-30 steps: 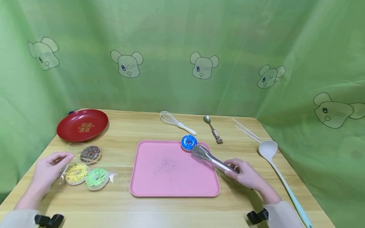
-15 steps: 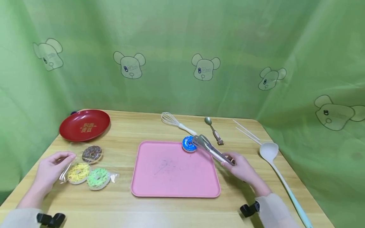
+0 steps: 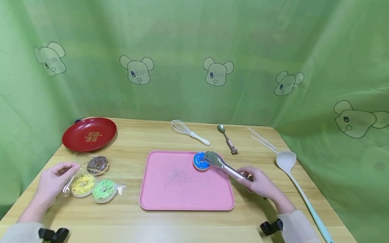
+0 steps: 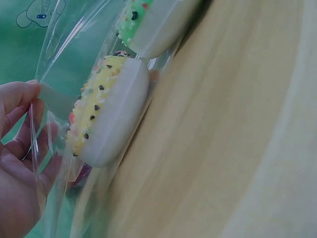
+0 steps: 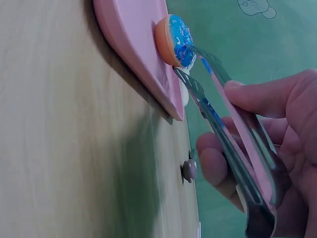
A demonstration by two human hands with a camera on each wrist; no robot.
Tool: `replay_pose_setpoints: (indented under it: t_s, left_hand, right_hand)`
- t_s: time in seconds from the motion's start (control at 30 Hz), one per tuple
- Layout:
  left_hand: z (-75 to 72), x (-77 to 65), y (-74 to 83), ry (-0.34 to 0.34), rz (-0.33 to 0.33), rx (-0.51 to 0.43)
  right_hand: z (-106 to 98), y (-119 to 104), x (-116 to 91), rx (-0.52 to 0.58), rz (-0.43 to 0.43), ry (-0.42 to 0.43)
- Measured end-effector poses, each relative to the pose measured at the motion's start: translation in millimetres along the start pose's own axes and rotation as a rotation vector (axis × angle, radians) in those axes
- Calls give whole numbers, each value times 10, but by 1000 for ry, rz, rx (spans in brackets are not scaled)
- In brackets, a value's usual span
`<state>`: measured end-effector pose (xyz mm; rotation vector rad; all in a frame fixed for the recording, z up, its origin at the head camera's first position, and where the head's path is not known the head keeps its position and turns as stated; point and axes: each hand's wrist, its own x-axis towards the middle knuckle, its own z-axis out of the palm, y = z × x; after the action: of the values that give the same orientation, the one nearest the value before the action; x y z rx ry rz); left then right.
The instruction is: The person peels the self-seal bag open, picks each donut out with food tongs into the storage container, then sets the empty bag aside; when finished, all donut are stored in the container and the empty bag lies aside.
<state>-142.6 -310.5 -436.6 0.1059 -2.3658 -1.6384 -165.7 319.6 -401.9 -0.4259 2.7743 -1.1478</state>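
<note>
My left hand [image 3: 56,180] pinches the edge of a clear plastic bag [image 4: 64,59] between thumb and fingers. Through the film show a yellow sprinkled donut [image 3: 83,185], a green one and a chocolate-brown donut [image 3: 97,165]. With thumb and fingers around them, my right hand [image 3: 258,182] grips metal tongs [image 3: 228,168]. Their tips are right at the blue-iced donut [image 3: 199,161], which sits near the far edge of the pink tray [image 3: 182,195]. In the right wrist view the tong arms stand slightly apart, one tip overlapping the icing.
A red plate [image 3: 88,126] lies at the back left. Behind the tray are a white whisk [image 3: 188,131] and a small spoon [image 3: 226,138]. To the right lie white sticks [image 3: 264,140] and a long-handled ladle [image 3: 286,160]. A green curtain [image 3: 176,98] surrounds the table.
The tongs have lifted over the blue donut and come down at its right side. The donut has shifted toward the near side, onto the tray. My left hand keeps its hold.
</note>
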Motion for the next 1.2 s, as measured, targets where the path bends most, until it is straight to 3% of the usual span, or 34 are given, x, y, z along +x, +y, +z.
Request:
replay_pose_setpoints:
  t_s: [0.2, 0.43, 0.67, 0.8, 1.0, 1.2]
  left_hand:
    - [7, -17, 8, 6, -5, 14]
    - [17, -35, 3, 7, -6, 18]
    - [15, -6, 29, 0, 5, 57]
    - [5, 3, 23, 7, 17, 31]
    - [-31, 0, 10, 1, 8, 27]
    - [-26, -7, 8, 8, 6, 41]
  right_hand:
    - [-67, 2, -58, -76, 23, 70]
    - [32, -181, -54, -161, -113, 144]
    - [486, -592, 38, -59, -216, 48]
    - [739, -835, 168, -27, -267, -29]
    - [1115, -1108, 350, 37, -244, -184]
    - [1450, -1262, 517, 42, -242, -203]
